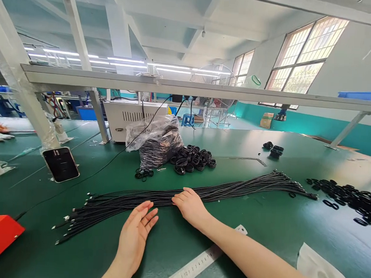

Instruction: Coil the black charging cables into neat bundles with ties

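A long bundle of black cables point(232, 188) with small metal-tipped ends lies across the green table point(261, 222), from lower left to right. My right hand point(191, 204) rests palm down on the middle of the bundle, fingers curled over the cables. My left hand point(136, 232) hovers just in front of the bundle, palm up, fingers stretched out and holding nothing.
A pile of black rings point(193, 158) lies beside a plastic bag of them point(156, 144). More rings point(350, 197) spread at the right. A white machine point(128, 118), a red box point(1, 236), a black device point(61, 164) and a white paper point(319, 269) sit around.
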### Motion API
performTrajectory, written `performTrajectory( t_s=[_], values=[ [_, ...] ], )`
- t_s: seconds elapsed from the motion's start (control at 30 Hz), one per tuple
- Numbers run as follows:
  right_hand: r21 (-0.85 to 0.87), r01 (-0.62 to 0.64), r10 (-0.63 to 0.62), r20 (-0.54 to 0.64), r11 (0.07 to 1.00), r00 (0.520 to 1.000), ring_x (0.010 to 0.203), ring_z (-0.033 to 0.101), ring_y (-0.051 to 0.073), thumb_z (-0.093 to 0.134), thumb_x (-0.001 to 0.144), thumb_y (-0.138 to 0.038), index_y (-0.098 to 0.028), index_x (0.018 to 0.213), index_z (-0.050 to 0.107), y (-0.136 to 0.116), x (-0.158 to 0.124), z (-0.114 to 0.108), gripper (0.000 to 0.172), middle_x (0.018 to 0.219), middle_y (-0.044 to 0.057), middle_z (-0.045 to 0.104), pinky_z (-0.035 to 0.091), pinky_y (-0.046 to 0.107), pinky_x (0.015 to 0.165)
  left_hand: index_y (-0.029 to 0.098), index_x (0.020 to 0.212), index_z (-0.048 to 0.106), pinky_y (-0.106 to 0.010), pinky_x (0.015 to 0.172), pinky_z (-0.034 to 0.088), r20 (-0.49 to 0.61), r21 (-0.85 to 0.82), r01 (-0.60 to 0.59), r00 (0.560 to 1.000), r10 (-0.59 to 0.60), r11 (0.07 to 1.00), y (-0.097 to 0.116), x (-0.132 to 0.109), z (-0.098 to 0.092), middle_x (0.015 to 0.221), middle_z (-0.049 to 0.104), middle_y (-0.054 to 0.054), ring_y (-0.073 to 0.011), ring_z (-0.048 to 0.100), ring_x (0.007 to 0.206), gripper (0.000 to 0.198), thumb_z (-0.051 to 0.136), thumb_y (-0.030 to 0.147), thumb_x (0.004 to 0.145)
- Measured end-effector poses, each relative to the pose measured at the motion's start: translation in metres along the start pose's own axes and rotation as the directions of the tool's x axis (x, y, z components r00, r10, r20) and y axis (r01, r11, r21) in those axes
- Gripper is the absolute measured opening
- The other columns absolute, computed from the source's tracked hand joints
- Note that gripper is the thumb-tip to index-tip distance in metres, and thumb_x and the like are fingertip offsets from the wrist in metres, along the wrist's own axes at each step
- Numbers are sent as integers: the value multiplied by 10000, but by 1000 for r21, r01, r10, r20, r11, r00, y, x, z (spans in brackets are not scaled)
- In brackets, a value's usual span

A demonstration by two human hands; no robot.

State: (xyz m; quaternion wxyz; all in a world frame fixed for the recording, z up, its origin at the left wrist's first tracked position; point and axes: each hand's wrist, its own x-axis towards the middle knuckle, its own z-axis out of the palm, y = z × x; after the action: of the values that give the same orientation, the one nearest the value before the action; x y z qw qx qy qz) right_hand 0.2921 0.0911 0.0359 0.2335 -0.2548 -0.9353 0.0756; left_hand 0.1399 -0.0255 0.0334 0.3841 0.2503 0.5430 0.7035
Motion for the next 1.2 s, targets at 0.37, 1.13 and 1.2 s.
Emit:
performTrajectory(
  t_s=[0.37, 1.13, 1.2],
  values=[
    [155, -173, 229, -517, 973, 824, 818, 620, 206, 393, 981, -356, -204, 1151, 617, 11, -19, -155, 319, 868, 67, 677, 484, 339, 750, 251, 905, 656, -397, 840, 470, 387, 595, -483, 873, 298, 642, 19, 5, -10, 831, 654, -32, -235, 617, 829, 232, 473, 394, 898],
    [-225, 479, -457, 147, 848, 877, 912, 538, 161, 499, 862, -7, -242, 1077, 667, -40, -17, -117, 360, 883, 13, 604, 222, 399, 1147, 112, 1110, 638, -412, 950, 459, 778, 51, 760, 377, -503, 648, 49, -110, 27, 1236, 654, -208, -300, 656, 1088, 300, 458, 113, 870],
    [-200, 492, -470, 151, 847, 870, 877, 528, 163, 477, 885, -18, -250, 1084, 670, -43, -16, -117, 361, 852, 13, 601, 246, 404, 1124, 104, 1107, 646, -399, 942, 465, 771, 80, 757, 365, -521, 649, 49, -112, 27, 1215, 664, -217, -303, 659, 1081, 282, 477, 137, 883]
  ],
)
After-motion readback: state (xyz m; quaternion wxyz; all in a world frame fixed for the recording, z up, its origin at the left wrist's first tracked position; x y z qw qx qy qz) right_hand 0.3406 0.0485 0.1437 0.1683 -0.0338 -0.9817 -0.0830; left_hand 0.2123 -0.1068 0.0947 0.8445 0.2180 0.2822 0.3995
